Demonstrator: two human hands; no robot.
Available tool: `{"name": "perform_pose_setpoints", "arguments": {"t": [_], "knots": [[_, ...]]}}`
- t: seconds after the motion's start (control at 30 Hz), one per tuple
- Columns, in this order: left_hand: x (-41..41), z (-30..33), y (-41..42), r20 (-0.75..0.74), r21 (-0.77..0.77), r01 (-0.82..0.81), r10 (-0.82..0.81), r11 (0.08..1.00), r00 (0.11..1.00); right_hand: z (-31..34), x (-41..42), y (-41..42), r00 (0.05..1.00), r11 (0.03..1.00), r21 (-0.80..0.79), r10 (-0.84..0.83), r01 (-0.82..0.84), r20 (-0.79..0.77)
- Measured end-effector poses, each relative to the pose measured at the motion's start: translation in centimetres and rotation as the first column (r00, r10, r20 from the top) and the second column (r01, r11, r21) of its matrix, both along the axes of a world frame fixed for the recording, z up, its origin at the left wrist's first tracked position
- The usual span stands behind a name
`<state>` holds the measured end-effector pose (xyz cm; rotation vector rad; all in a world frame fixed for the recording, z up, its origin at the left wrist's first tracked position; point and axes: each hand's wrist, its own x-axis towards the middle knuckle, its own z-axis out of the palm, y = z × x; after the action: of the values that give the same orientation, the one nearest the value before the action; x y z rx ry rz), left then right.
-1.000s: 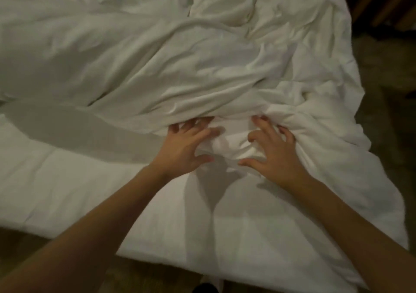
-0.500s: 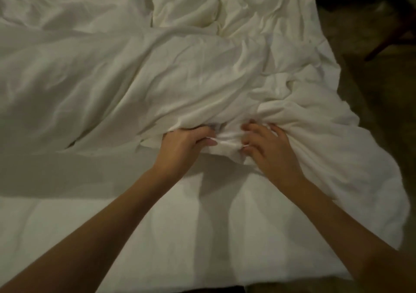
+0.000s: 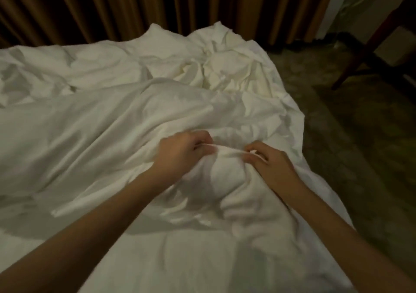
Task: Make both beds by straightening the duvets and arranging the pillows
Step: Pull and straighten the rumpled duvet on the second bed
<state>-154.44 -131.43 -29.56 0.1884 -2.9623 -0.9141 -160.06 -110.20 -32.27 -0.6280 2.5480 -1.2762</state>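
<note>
Nearest the camera, both forearms reach out over the bare sheet (image 3: 180,259) of the bed. Just beyond, the left hand (image 3: 180,155) and right hand (image 3: 267,164) sit close together, each with its fingers curled and pinching the same ridge of the white duvet (image 3: 94,135), which is drawn taut between them. The duvet lies heaped and creased over the middle and far side of the bed, its near edge gathered under the hands. Further off, a crumpled mound of cloth (image 3: 227,72) sits toward the far corner; whether it is a pillow cannot be told. Behind stand brown curtains (image 3: 112,6), with a dark chair (image 3: 369,51) on the carpet to the right.

The step in hand looks like straightening this duvet: the edge is caught, and the next move likely calls for drawing it toward the near side and spreading the hands apart.

A second ago the fingers lay spread on the cloth; now they are closed on it, the fold is raised, and the view has tilted up to show the curtains.
</note>
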Motion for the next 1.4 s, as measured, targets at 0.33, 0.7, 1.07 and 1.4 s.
{"name": "perform_pose_setpoints", "arguments": {"t": [0.33, 0.7, 1.07, 1.4], "knots": [[5.3, -10.1, 3.9, -0.469, -0.245, -0.16, 0.028, 0.956, 0.883, -7.4, 3.0, 0.7, 0.913, 0.985, 0.17, 0.058, 0.012, -0.404], [9.6, -17.1, 4.8, -0.305, -0.273, 0.092, -0.177, 0.958, 0.936, -11.4, 8.5, 3.5, 0.932, 0.92, 0.393, 0.155, -0.016, -0.326], [11.1, -1.9, 5.9, -0.077, 0.191, -0.094, 0.11, 0.977, 0.991, -1.9, 12.2, 1.1, 0.957, 0.995, 0.095, 0.009, 0.02, -0.289], [13.3, 2.9, 5.9, -0.45, 0.21, -0.04, 0.132, 0.977, 0.883, 6.5, 11.9, 3.0, 0.996, 0.995, -0.029, -0.091, 0.091, -0.004]]}}
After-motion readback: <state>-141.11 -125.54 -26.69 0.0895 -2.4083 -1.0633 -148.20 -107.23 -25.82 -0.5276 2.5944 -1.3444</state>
